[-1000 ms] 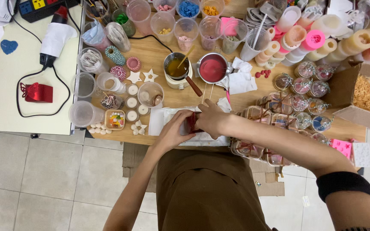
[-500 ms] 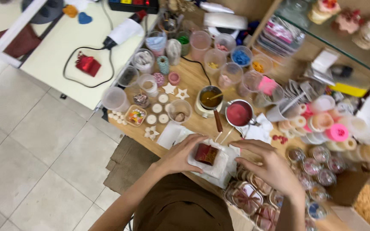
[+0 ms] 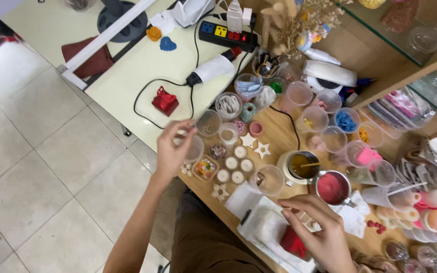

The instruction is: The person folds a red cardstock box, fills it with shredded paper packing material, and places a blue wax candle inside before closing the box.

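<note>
My left hand (image 3: 172,147) is stretched out to the left edge of the wooden table, its curled fingertips beside a clear plastic cup (image 3: 196,149). The hand is blurred, and whether it pinches anything is unclear. My right hand (image 3: 320,228) hovers with fingers spread over a dark red wax block (image 3: 293,242). The block lies on a white paper towel (image 3: 265,225) at the table's near edge. Just beyond my right hand stand a small metal pot of red wax (image 3: 332,187) and a mug of yellow wax (image 3: 302,166) with a stick in it.
Small round white candles (image 3: 234,164), white star shapes (image 3: 249,140) and many clear cups of coloured bits (image 3: 346,122) crowd the table. A white heat gun (image 3: 216,67), a red ornament (image 3: 165,100) and a power strip (image 3: 228,33) lie on the pale side table. Tiled floor lies left.
My left hand has let go of the red block and swung out left to the cups. My right hand stays over the block. The view has turned left.
</note>
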